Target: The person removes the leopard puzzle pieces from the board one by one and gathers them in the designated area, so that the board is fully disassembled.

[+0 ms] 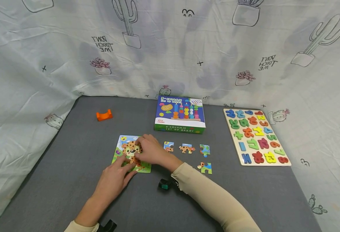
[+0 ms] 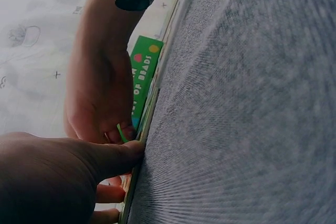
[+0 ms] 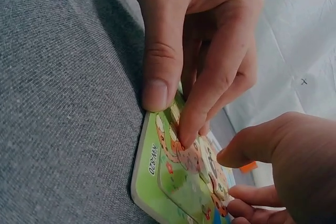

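Note:
A leopard puzzle board [image 1: 145, 168] lies left of centre in the head view. My left hand [image 1: 113, 178] rests on its lower left part; in the right wrist view this hand [image 3: 205, 40] has its thumb on the board's near edge and a fingertip on the picture. Over the upper right part, my right hand [image 1: 152, 151] pinches a piece mostly hidden by its fingers. A thin green edge [image 2: 123, 132] shows by those fingertips in the left wrist view. Right of the board lie loose pieces: a sun piece [image 1: 168, 146], a spotted piece [image 1: 186, 148] and others.
A bead-set box [image 1: 179, 113] stands at the back centre, with an orange curved block [image 1: 104, 115] to its left. A board of colourful characters [image 1: 257, 138] lies at the right. Printed cloth [image 1: 170, 48] hangs behind the grey table [image 1: 57, 187].

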`<state>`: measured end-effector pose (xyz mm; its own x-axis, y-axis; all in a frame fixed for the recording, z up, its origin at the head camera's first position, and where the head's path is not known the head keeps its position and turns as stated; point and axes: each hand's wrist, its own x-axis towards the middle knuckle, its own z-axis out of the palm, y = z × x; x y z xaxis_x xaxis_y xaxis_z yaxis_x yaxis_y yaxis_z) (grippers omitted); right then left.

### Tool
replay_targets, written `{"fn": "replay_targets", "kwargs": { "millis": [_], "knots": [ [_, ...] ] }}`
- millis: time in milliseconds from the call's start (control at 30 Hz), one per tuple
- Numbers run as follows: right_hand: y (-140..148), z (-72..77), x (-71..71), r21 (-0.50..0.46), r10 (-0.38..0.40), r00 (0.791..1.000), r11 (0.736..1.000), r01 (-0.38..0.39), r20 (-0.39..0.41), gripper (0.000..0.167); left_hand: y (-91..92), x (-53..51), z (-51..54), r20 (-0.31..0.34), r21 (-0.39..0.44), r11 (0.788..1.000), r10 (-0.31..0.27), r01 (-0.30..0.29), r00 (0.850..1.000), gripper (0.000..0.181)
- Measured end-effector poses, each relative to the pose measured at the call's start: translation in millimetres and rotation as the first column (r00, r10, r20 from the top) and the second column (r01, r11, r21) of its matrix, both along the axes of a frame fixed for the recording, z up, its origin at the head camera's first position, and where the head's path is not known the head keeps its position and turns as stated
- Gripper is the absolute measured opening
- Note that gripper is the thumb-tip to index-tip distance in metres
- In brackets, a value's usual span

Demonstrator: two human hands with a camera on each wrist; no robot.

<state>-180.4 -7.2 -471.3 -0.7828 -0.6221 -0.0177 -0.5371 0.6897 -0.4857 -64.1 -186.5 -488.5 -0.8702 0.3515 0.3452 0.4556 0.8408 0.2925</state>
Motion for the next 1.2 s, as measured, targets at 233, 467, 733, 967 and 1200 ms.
{"fn": "replay_targets", "kwargs": {
  "millis": [233,467,733,967,1200],
  "knots": [
    [3,-2.7,-2.5,-0.104,0.000,0.998,0.995,0.006,0.056,0.033,0.3,0.9,-0.1,0.002,0.005,1.000,0.006,-0.006,1.000,0.028],
    [5,-5.8,0.6,-0.152,-0.018,0.999,0.988,0.024,0.039,0.035,-1.1,2.3,-0.6,0.000,-0.010,1.000,0.014,-0.014,1.000,0.028],
    [4,-8.8,0.7,-0.158,-0.043,0.999,0.987,0.041,-0.010,0.026,-2.3,2.0,-2.1,0.011,-0.013,1.000,0.017,-0.017,1.000,0.027],
    [5,-7.7,1.5,-0.199,-0.071,0.997,0.978,0.064,-0.029,0.017,-1.1,0.5,-1.3,0.006,-0.006,1.000,0.019,-0.019,1.000,0.028],
    [17,-2.2,8.1,-0.255,-0.081,0.996,0.964,0.070,-0.034,0.017,-1.0,-0.1,0.3,0.015,-0.002,1.000,0.020,-0.020,1.000,0.026]
  ]
}}
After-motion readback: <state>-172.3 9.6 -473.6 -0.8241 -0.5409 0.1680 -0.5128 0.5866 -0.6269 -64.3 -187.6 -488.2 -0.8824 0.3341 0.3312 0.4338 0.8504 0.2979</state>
